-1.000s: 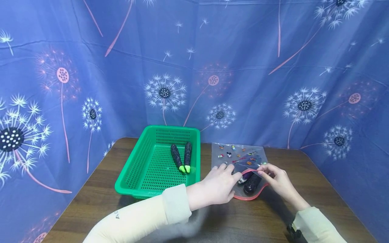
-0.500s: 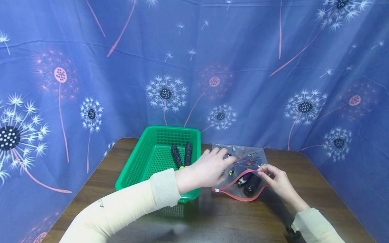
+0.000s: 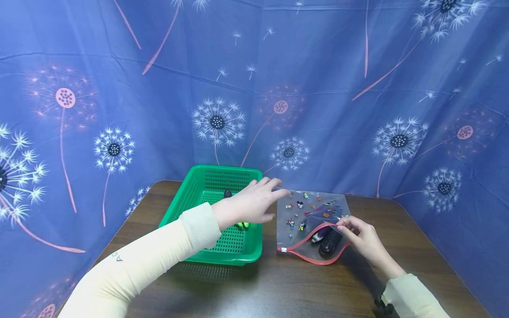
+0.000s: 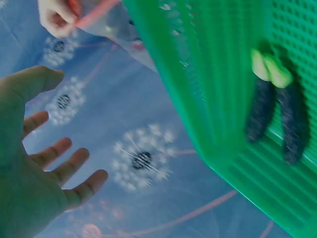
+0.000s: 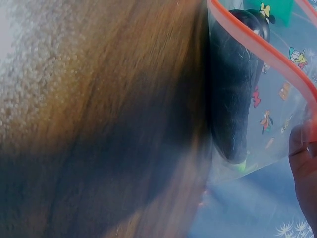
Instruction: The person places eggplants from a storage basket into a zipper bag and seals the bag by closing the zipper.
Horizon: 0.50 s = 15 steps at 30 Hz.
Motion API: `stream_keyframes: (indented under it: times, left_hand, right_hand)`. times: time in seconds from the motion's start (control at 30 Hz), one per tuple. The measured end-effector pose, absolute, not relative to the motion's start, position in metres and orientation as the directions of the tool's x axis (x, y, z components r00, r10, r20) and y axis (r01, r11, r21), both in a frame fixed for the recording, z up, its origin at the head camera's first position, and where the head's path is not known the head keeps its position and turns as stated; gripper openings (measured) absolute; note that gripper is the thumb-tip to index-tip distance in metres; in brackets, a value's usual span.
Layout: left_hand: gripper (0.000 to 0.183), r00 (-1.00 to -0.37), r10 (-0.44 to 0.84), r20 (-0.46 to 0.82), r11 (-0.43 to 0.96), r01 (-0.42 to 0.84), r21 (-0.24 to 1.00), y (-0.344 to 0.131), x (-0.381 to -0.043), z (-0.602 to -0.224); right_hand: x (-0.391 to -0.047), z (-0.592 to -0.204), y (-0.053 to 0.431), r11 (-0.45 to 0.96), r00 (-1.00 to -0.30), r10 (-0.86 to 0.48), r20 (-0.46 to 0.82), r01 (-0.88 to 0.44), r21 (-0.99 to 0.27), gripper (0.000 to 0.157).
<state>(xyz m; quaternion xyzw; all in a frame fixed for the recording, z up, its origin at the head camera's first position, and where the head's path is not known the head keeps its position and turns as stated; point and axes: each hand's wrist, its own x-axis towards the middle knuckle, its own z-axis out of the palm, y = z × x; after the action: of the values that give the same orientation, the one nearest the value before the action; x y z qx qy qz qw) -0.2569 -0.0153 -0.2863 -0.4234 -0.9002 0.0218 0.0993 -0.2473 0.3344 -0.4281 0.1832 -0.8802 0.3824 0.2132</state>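
Note:
My left hand (image 3: pixel 254 201), fingers spread and holding nothing, is over the right side of a green basket (image 3: pixel 242 260). Inside the basket, two dark eggplants (image 4: pixel 293 124) with light green ends lie side by side; in the head view my hand and forearm partly cover them. My right hand (image 3: pixel 359 236) pinches the red zip edge of a clear zip bag (image 3: pixel 294 240) printed with small cartoon figures. The bag's mouth gapes toward me. Within it rest a black eggplant (image 3: pixel 331 243) and a purple one with a pale end (image 3: pixel 319 235).
A brown wooden table (image 3: pixel 286 291) carries the basket on the left and the bag on the right. A white slider (image 3: pixel 284 250) sits at the bag's left corner. Blue dandelion-print cloth (image 3: pixel 334 132) hangs behind and along both sides.
My left hand has left the bag's zip edge and moved left and away from me, over the basket. My right hand keeps its hold on the bag.

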Motion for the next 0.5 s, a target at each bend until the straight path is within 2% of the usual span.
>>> stream_keyframes:
  times: [0.5]
  left_hand:
    - [0.075, -0.691, 0.720, 0.062, 0.693, 0.714, -0.099, -0.051, -0.307, -0.302]
  right_hand:
    - [-0.250, -0.429, 0.336, 0.637, -0.831, -0.170, 0.530, -0.503, -0.584, 0.013]
